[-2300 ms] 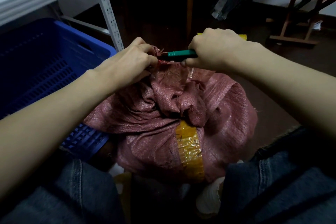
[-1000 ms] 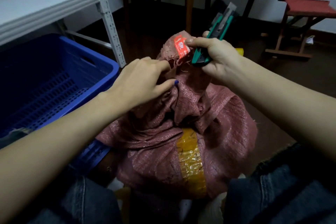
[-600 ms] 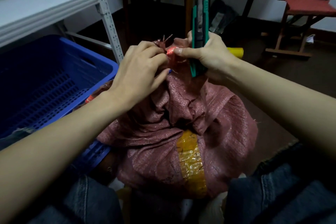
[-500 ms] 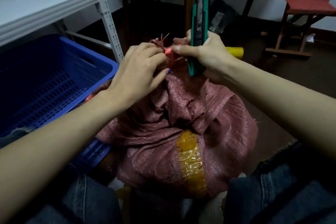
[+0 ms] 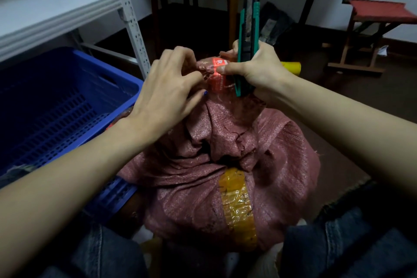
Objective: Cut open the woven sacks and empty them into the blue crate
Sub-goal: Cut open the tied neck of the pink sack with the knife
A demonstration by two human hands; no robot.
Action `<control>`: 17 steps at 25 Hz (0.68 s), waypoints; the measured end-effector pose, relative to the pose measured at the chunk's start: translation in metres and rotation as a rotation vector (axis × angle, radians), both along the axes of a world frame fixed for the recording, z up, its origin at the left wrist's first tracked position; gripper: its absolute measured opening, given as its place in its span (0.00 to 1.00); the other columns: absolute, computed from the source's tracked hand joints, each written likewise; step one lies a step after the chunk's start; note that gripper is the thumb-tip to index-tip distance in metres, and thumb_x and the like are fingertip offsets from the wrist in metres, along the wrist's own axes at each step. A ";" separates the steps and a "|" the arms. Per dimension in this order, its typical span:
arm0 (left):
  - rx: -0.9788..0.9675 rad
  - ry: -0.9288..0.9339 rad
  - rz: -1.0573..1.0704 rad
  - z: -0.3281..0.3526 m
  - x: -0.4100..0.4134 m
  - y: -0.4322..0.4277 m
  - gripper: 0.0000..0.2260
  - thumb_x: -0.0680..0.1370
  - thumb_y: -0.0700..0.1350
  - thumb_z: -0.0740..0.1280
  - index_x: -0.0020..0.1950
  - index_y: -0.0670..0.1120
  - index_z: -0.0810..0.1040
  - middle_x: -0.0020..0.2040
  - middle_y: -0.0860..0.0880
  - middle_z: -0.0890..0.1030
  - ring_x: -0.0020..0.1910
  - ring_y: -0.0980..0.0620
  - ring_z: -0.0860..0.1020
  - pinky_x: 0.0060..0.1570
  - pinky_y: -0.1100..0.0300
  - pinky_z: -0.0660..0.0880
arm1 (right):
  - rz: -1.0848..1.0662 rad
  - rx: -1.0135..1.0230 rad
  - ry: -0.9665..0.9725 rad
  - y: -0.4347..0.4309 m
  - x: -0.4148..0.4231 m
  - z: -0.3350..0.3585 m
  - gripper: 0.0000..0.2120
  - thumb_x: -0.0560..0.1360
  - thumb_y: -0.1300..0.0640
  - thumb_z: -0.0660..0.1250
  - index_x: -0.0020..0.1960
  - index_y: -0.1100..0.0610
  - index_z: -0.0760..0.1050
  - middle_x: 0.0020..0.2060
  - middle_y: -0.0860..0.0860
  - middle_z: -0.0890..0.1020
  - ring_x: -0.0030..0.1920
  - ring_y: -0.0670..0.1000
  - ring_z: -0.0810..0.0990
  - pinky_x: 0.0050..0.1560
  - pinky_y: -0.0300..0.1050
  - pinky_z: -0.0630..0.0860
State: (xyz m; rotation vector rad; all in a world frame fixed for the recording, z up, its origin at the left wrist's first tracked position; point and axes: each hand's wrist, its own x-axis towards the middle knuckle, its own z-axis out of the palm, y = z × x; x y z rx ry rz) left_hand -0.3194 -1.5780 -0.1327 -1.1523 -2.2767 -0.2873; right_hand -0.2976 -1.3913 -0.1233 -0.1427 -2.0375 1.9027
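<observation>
Since the utility knife (image 5: 247, 36) has swung from cutting to upright in the gripping right hand (image 5: 259, 67), whose thumb pins the red label (image 5: 217, 74) while the left hand (image 5: 167, 88) pinches the neck of the woven sack (image 5: 225, 165) beside the blue crate (image 5: 67, 97), unsealing seems underway.

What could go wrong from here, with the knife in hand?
1. The right hand grips the knife while also pinching the red tag; its blade looks extended and points up, so a slip could cut.
2. The left hand pinches the neck of the sack close beside the knife.
</observation>
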 end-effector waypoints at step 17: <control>0.461 -0.823 -0.074 -0.001 -0.016 0.007 0.15 0.73 0.43 0.72 0.37 0.49 0.66 0.43 0.50 0.84 0.45 0.58 0.82 0.53 0.57 0.78 | 0.054 0.239 -0.046 0.000 0.010 0.000 0.18 0.63 0.67 0.77 0.38 0.54 0.69 0.42 0.56 0.79 0.55 0.57 0.81 0.55 0.54 0.79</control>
